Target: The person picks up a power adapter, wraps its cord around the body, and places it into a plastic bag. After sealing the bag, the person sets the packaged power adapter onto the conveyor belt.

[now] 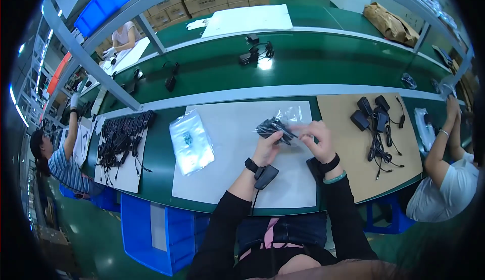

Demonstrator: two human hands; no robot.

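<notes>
Above the white sheet (237,148) on the green bench (156,153), both hands share one clear bag with a black adapter (277,127). The left hand (267,148) clenches its lower edge; the right hand (317,137) pinches its right end. Its long axis runs left-right between them, nearer the left.

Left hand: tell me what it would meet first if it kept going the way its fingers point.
The left hand points up and slightly right, and its grip is on the bagged black adapter. Beyond that, probably bare white mat, then the pale table rail; depth is uncertain.
</notes>
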